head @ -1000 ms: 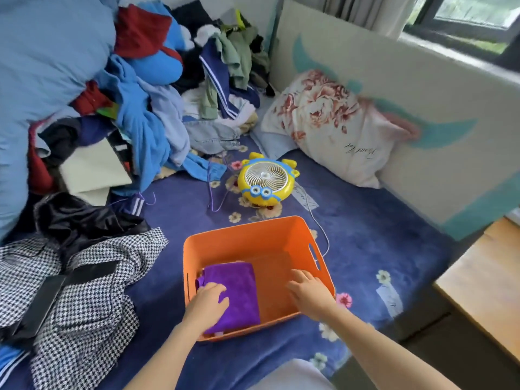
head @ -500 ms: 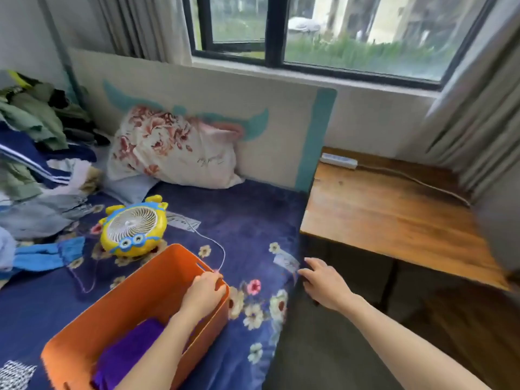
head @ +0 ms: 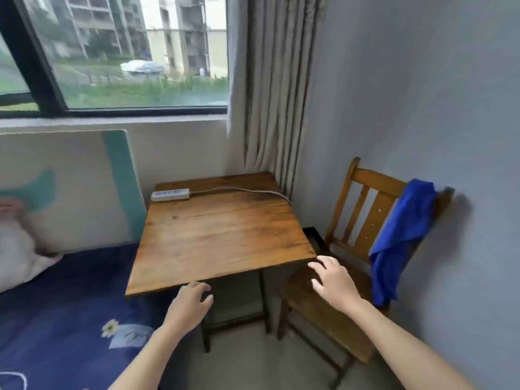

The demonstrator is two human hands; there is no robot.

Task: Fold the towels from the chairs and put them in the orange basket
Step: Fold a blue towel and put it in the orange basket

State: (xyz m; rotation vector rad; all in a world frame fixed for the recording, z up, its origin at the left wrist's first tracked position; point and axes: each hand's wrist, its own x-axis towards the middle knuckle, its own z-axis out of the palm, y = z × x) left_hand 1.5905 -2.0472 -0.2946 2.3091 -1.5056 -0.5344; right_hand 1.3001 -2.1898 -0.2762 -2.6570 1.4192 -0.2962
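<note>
While both hands hover empty at the near edge of the wooden table [head: 219, 235], the blue towel [head: 399, 237] hangs to the right of that table. It is draped over the top rail of a wooden chair [head: 377, 180], at the rail's end farthest from the table, and its folds fall past the seat. The chair stands just beside the table's right side, its back close to the grey wall [head: 422, 94]. The left hand [head: 188, 305] sits just below the table's front edge, fingers loosely curled round nothing. The right hand [head: 334, 282] is off the table's front right corner, above the chair seat. Its fingers are spread and relaxed, gripping nothing, and it is apart from the towel. On the table's far left corner lies a white power strip [head: 169, 194], its cable [head: 239, 189] running along the far edge. Left of the table spreads a blue floral bedsheet [head: 56, 305].
</note>
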